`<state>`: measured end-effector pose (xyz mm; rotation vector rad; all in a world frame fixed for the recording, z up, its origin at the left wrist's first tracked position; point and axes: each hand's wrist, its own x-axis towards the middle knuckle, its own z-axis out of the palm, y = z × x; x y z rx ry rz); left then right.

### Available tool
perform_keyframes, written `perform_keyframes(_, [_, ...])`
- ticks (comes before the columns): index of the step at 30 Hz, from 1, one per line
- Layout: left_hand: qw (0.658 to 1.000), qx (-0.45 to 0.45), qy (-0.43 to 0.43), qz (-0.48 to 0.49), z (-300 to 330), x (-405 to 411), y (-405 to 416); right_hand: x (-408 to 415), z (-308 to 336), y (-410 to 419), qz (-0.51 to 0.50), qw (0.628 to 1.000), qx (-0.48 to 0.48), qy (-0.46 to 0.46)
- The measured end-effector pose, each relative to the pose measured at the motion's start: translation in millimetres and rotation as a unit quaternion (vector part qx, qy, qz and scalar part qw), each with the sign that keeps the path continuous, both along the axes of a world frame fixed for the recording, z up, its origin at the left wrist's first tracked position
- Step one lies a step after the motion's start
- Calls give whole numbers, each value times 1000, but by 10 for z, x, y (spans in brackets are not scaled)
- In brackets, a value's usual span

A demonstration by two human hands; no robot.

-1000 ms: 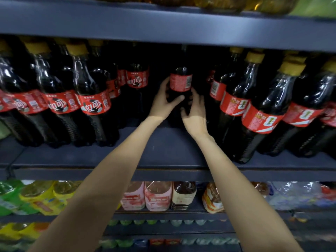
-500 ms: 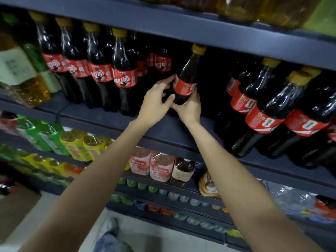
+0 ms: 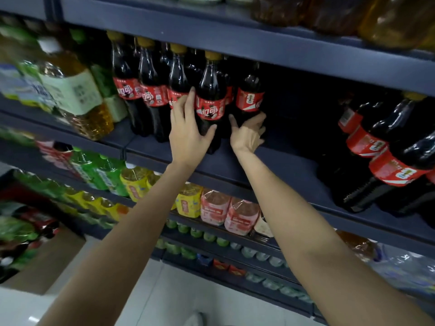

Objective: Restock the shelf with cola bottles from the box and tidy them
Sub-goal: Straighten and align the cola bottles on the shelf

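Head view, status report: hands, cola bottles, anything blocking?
Left hand holds front cola bottle. Right hand holds rear cola bottle. Shelf open to the right.
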<state>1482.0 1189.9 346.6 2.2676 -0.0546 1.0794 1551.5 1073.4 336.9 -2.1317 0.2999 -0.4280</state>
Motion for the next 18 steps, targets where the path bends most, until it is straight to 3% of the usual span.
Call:
perform_keyframes(5, [1000,3,11,-22,-88,33,-35,-14,-68,-221,65,997,7,-32])
perform_keyframes(9, [1000,-3,-7,-29,-113,61,-17,-29,-95,-284,36,995,-10,-89])
perform_keyframes(18, [993,-89,-59,-58,-25,-216,-249,-140,13,-291,42,996,27,-80])
